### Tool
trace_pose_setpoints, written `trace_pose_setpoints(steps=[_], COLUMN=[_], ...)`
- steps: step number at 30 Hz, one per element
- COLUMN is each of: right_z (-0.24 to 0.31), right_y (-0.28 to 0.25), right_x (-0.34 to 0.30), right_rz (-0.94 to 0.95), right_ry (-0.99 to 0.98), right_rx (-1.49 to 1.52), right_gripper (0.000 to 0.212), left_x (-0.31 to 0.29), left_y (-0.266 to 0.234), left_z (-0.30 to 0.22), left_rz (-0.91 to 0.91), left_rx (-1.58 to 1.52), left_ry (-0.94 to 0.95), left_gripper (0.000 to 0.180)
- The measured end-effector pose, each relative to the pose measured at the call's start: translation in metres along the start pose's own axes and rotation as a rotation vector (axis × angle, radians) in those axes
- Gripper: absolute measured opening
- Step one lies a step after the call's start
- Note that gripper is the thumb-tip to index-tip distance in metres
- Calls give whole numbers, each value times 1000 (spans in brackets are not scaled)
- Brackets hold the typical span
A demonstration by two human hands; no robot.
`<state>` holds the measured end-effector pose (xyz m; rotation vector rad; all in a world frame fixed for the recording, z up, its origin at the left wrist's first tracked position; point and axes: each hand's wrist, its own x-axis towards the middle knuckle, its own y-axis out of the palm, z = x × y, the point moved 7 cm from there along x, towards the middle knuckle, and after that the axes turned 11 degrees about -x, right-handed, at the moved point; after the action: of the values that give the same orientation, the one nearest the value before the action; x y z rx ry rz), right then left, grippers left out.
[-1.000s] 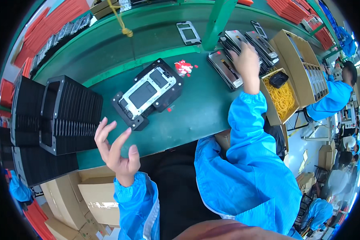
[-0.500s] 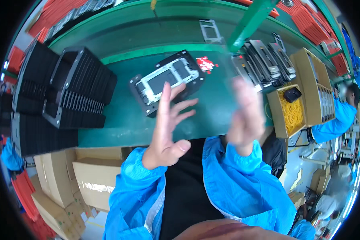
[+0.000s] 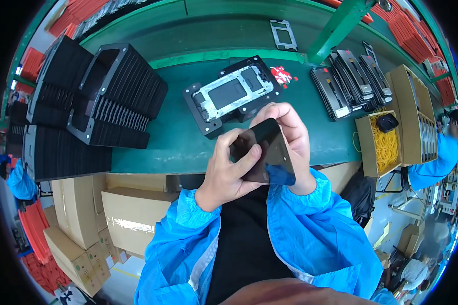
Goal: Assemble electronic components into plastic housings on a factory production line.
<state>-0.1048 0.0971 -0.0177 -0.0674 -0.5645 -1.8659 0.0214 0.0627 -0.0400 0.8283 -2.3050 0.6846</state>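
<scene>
A dark, glossy phone screen (image 3: pixel 270 145) is held tilted in front of my body, over the bench's near edge. My left hand (image 3: pixel 228 170) grips its left side, thumb lying across the shiny face. Behind its upper and right edges, my right hand (image 3: pixel 296 133) closes round it, with some fingers hidden. Just beyond my hands, a silver-and-black phone frame (image 3: pixel 246 87) rests in a black fixture (image 3: pixel 206 126). Beside the fixture lies a small pile of red and white tabs (image 3: pixel 282 75).
Tall stacks of black trays (image 3: pixel 130 84) stand at left. Right of centre lie several phone screens (image 3: pixel 331 94). Farther right are a box of yellow bands (image 3: pixel 384 145) and a divided carton (image 3: pixel 412 112). A loose frame (image 3: pixel 283 35) lies near a green post (image 3: pixel 336 33).
My hands were apart and my left hand's fingers spread; now both hold the phone screen together. My right hand has come in from the right. The whole view has shifted slightly.
</scene>
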Motion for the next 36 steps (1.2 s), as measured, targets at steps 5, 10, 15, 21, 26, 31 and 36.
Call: trace_pose_setpoints(steps=[5,10,15,21,26,31,36], right_z=[8,24,39,-22,-4,30,6], right_y=[-3,-13,-67,-157,-133,-26,20], right_x=[-7,-2,50,97,101,72,53], right_rz=[-181,96,79,0,-123,307,941], right_ry=[-18,-74,-65,-197,-235,30,398], right_rx=[-53,-141,-444,-1612,-1324,-357,-201], right_gripper=[22,21,23,18,14,36,47], left_x=[1,-6,-13,-3,0,16,30], left_y=[4,1,-4,-13,-26,-28,-31], left_z=[7,12,21,22,26,25,21], left_rz=[-9,35,-21,-115,-197,-237,-248], left_rx=[-70,-218,-775,-1043,-916,-1106,-1142], left_ry=[-82,-192,-616,-598,-611,-619,-650], left_gripper=[97,89,91,92,93,91,91])
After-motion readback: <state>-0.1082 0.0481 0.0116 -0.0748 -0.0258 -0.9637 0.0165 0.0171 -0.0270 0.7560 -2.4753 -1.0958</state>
